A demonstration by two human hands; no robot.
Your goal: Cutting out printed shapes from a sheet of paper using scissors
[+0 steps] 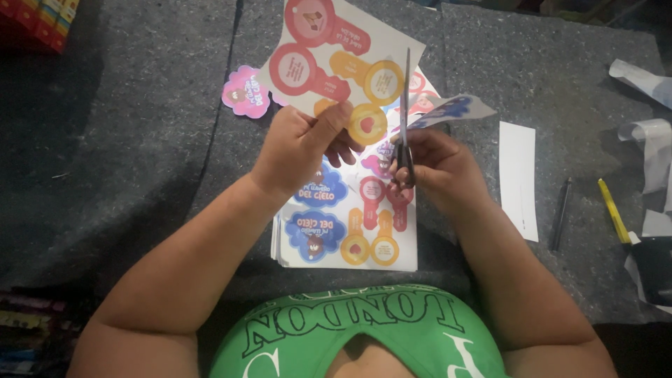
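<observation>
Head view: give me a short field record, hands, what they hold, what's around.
left hand: holds up printed sheet of coloured shapes
right hand: grips scissors, blades pointing up along the sheet's right edge
under hands: stack of printed sheets
left of sheet: pink cutout
right side: white paper strip, black pen, yellow pen
surface: grey felt mat

Both forearms bare, angled inward. Left hand point(297, 150) raised, fingers pinched shut. Right hand point(430, 164) curled closed, knuckles up.
</observation>
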